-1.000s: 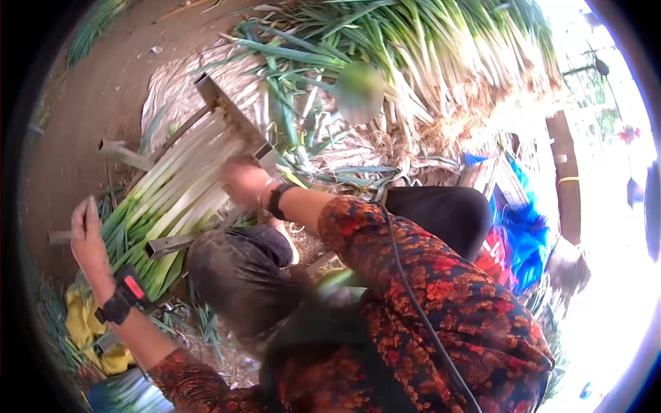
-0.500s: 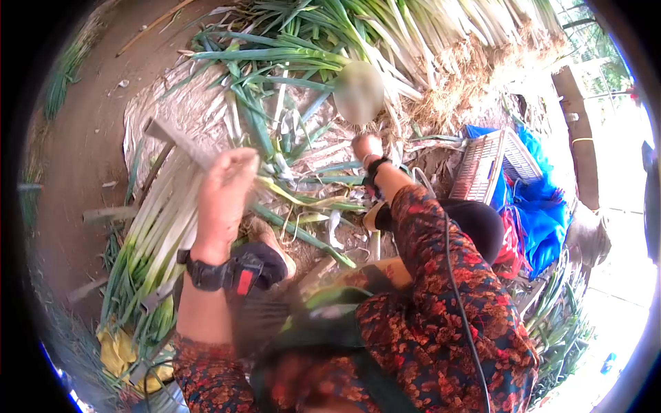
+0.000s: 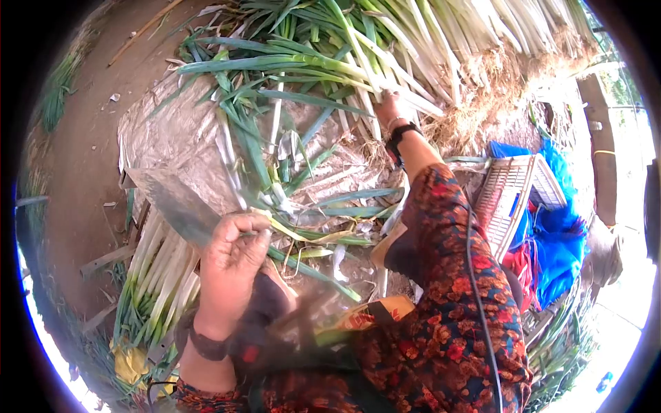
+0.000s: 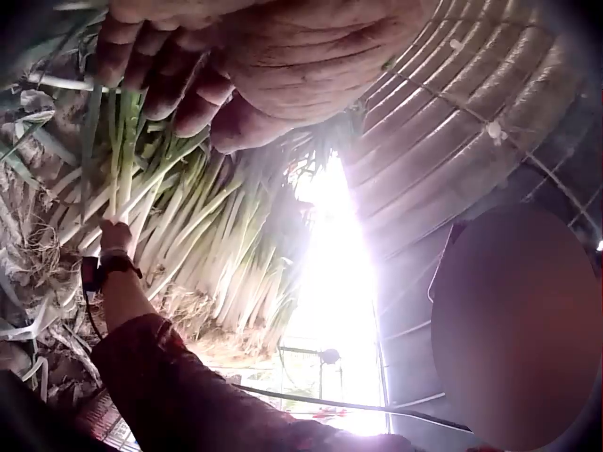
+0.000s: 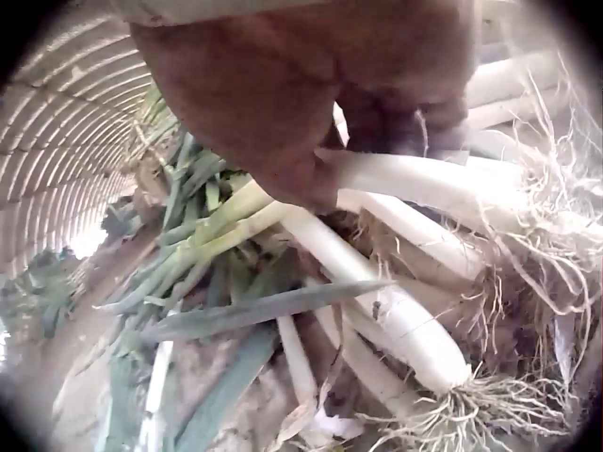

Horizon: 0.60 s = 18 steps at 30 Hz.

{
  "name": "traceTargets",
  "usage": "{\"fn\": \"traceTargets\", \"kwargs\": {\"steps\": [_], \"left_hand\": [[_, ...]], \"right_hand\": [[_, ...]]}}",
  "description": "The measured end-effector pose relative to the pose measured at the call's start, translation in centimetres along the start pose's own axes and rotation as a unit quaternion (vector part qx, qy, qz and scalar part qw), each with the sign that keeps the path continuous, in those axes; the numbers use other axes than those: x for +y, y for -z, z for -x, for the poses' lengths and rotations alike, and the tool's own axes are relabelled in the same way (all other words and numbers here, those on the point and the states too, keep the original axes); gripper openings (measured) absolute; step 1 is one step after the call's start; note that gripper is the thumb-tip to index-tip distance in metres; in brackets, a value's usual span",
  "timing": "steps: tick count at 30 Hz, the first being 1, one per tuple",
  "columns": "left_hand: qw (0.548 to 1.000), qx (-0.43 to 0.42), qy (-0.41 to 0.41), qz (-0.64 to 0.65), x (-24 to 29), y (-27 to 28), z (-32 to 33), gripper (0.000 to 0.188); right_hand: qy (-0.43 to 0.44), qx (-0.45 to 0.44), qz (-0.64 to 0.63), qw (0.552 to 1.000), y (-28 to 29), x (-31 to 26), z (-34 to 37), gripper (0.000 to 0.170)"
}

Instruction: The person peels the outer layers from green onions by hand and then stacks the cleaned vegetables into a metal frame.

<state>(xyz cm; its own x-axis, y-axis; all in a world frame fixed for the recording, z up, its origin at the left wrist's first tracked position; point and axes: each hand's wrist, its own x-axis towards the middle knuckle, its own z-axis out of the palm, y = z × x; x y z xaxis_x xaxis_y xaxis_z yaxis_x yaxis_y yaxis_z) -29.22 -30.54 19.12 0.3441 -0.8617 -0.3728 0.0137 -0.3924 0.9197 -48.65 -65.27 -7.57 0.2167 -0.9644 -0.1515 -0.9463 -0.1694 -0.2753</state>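
A second ago the right hand [image 3: 391, 107] was over the bundle of leeks [image 3: 162, 275]; it has since swung across to the larger pile of leeks [image 3: 441, 48], where it now grips a white stalk [image 5: 415, 179]. The left hand [image 3: 231, 265], then held out by the bundle's leafy end, has moved from there and now shows beside the white part, its fingers [image 3: 237, 226], then straight, now bent

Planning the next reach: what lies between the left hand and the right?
In the head view, loose green leaves on a pale sheet lie between the left hand and the right hand.
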Motion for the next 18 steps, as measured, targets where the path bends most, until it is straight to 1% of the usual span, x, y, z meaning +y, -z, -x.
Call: {"fn": "traceTargets", "kwargs": {"steps": [1, 2, 3, 4, 5, 6, 8, 9, 10, 11, 12, 13, 14, 16, 17, 18], "left_hand": [[1.000, -0.015, -0.019, -0.011, -0.4, 0.2, -0.3, 0.013], [1.000, -0.017, -0.020, -0.017, -0.3, 0.1, -0.4, 0.013], [0.999, -0.018, -0.020, -0.024, 0.0, 0.0, -0.4, 0.012], [0.999, -0.020, -0.022, -0.031, 0.1, -0.1, -0.4, 0.012], [0.998, -0.020, -0.033, -0.039, -0.1, -0.1, -0.4, 0.012], [0.998, -0.021, -0.044, -0.047, -0.5, -0.1, -0.3, 0.012], [0.997, -0.023, -0.056, -0.055, -0.4, -0.4, -0.5, 0.011], [0.997, -0.024, -0.055, -0.056, -0.3, -0.5, -0.5, 0.011], [0.997, -0.024, -0.052, -0.056, -0.1, -0.6, -0.4, 0.011], [0.998, -0.023, -0.041, -0.053, 0.0, -0.7, -0.2, 0.011], [0.998, -0.022, -0.031, -0.049, 0.3, -0.9, -0.2, 0.010], [0.999, -0.021, -0.023, -0.044, 0.4, -1.0, -0.2, 0.010], [0.997, -0.020, -0.050, -0.058, 0.3, -1.2, -0.3, 0.010], [0.991, -0.017, -0.100, -0.086, 0.0, -1.5, -0.4, 0.009], [0.990, -0.020, -0.107, -0.085, -0.1, -1.7, -0.4, 0.008], [0.990, -0.023, -0.114, -0.084, -0.2, -1.8, -0.5, 0.007]], "right_hand": [[0.031, 0.018, 0.019, 0.999, 1.4, 0.4, 0.7, 0.038], [0.026, 0.043, 0.019, 0.999, 3.0, 0.6, 1.1, 0.035], [0.043, 0.137, -0.012, 0.990, 2.4, 3.0, 0.5, 0.032], [0.027, 0.119, 0.021, 0.992, 4.0, 4.3, 0.6, 0.032], [0.038, 0.144, 0.066, 0.987, 4.4, 6.1, 0.6, 0.033], [0.049, 0.162, 0.100, 0.981, 3.5, 8.8, 0.1, 0.032], [0.003, 0.147, 0.169, 0.975, 3.1, 10.2, 1.7, 0.031], [-0.037, 0.017, 0.194, 0.980, 3.4, 9.8, 1.5, 0.032], [-0.076, -0.114, 0.216, 0.967, 3.3, 9.1, 1.6, 0.033], [-0.030, -0.174, 0.241, 0.954, 2.5, 8.2, 2.4, 0.033], [0.017, -0.202, 0.200, 0.959, 2.2, 6.8, 4.4, 0.026], [0.041, -0.184, 0.102, 0.977, 2.5, 5.0, 7.3, 0.022], [0.106, -0.174, 0.070, 0.977, -3.9, 6.9, 7.5, 0.021], [0.123, -0.219, 0.020, 0.968, -0.2, 0.5, 13.8, 0.028], [0.231, -0.200, 0.058, 0.950, -4.6, 0.8, 15.2, 0.036], [0.189, -0.306, 0.070, 0.930, -4.8, -1.0, 16.1, 0.036]]}}
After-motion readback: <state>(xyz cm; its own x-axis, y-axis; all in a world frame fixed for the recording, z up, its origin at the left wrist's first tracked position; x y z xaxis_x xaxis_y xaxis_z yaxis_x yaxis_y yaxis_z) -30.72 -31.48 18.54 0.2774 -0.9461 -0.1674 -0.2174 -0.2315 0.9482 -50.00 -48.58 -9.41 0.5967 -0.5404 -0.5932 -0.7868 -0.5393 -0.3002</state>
